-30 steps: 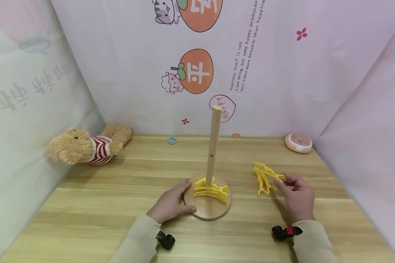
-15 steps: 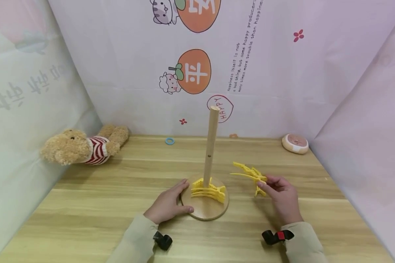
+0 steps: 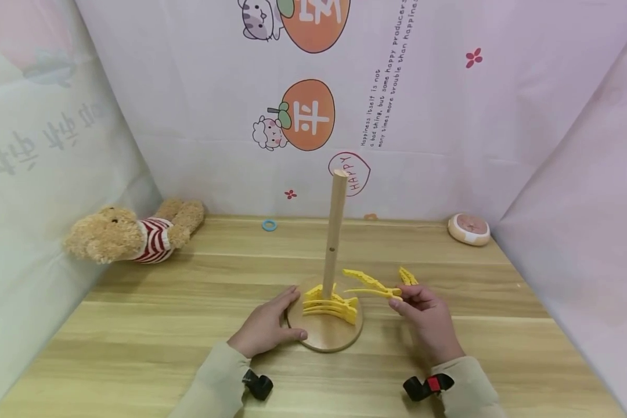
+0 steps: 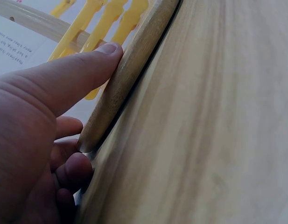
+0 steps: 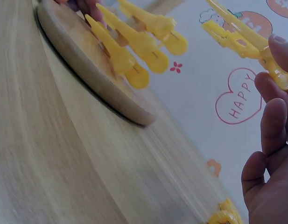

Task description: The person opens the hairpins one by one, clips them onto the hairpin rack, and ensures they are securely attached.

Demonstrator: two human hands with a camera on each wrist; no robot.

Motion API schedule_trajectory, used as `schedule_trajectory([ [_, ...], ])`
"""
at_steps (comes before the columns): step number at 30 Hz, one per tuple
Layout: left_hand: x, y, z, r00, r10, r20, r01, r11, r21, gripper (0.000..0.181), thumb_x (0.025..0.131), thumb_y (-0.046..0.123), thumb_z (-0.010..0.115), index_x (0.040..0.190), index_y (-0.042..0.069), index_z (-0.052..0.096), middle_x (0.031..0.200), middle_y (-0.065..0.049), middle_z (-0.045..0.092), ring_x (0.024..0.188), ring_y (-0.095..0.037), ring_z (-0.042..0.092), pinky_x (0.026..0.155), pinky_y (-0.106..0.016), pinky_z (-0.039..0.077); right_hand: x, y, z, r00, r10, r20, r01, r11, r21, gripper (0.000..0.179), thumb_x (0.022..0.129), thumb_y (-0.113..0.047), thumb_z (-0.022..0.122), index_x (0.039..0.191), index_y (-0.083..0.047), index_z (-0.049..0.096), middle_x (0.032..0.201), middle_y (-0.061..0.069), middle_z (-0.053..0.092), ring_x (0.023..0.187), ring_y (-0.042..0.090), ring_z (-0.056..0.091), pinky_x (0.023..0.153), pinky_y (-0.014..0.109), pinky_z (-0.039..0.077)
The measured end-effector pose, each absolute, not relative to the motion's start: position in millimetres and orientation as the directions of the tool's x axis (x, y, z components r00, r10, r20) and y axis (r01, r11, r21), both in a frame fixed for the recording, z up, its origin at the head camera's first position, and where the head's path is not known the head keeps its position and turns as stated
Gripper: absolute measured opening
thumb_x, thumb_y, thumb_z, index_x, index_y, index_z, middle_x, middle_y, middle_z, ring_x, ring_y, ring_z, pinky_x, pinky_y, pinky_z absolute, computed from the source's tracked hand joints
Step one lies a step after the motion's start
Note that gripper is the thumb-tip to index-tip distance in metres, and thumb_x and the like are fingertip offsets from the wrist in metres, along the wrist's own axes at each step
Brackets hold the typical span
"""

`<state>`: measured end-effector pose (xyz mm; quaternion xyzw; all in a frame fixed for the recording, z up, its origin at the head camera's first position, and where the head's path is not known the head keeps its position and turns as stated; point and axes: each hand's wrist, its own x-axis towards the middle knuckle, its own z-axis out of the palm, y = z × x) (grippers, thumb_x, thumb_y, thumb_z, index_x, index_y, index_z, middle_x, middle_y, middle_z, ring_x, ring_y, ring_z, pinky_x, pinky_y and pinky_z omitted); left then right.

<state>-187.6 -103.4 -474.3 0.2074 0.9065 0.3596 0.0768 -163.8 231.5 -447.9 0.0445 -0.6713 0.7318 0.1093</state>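
A wooden stand (image 3: pixel 335 232), a round base with an upright post, stands on the table. Around the foot of its post sit three yellow hair clips (image 5: pixel 144 44), stacked one above another. My left hand (image 3: pixel 266 327) holds the left edge of the base, thumb over the rim and fingers along its side, as the left wrist view shows. In my right hand (image 3: pixel 427 322) the thumb and index finger pinch the tail of another yellow hair clip (image 3: pixel 368 283); its prongs spread apart and point at the post. One more yellow clip (image 3: pixel 407 275) lies behind the right hand, partly hidden.
A teddy bear (image 3: pixel 136 235) in a striped shirt lies at the back left. A blue ring (image 3: pixel 269 225) is near the table's back edge, and a round pink-and-cream object (image 3: pixel 469 229) sits at the back right. Printed cloth (image 3: pixel 214 116) walls in the table.
My right hand has lifted the pinched clip off the spot by the other loose clip and carried it left, close to the post. The left hand stays on the base.
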Motion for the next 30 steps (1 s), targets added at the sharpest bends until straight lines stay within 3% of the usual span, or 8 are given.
schedule_trajectory([
  [8,-188,-102,-473,-0.906,0.422,0.001,0.313,0.671,0.673,0.095,0.081,0.054,0.079,0.156,0.011,0.038,0.164,-0.004,0.027,0.147,-0.033,0.031,0.117,-0.056,0.029,-162,217,-448,-0.973,0.053,0.226,-0.231,-0.11,-0.967,0.026,0.083,0.01,0.075,0.108,0.009,0.066,0.096,-0.001,0.069,0.083,0.01,0.063,0.071,0.02,0.057],
  [17,-187,-102,-471,-0.904,0.427,-0.001,0.315,0.67,0.672,0.095,0.081,0.051,0.079,0.155,0.01,0.038,0.164,-0.004,0.027,0.148,-0.033,0.03,0.118,-0.055,0.028,-159,207,-452,-0.98,0.11,0.166,-0.165,0.013,-0.986,0.037,0.083,-0.001,0.08,0.113,0.012,0.064,0.088,-0.004,0.07,0.081,0.009,0.06,0.068,0.02,0.054],
  [30,-187,-104,-474,-0.903,0.429,0.003,0.316,0.66,0.681,0.095,0.081,0.053,0.079,0.155,0.011,0.038,0.164,-0.004,0.028,0.148,-0.032,0.031,0.117,-0.055,0.029,-158,189,-458,-0.976,0.16,0.147,-0.139,0.061,-0.988,0.032,0.079,-0.004,0.084,0.107,0.003,0.07,0.095,-0.004,0.07,0.08,0.011,0.058,0.067,0.021,0.051],
])
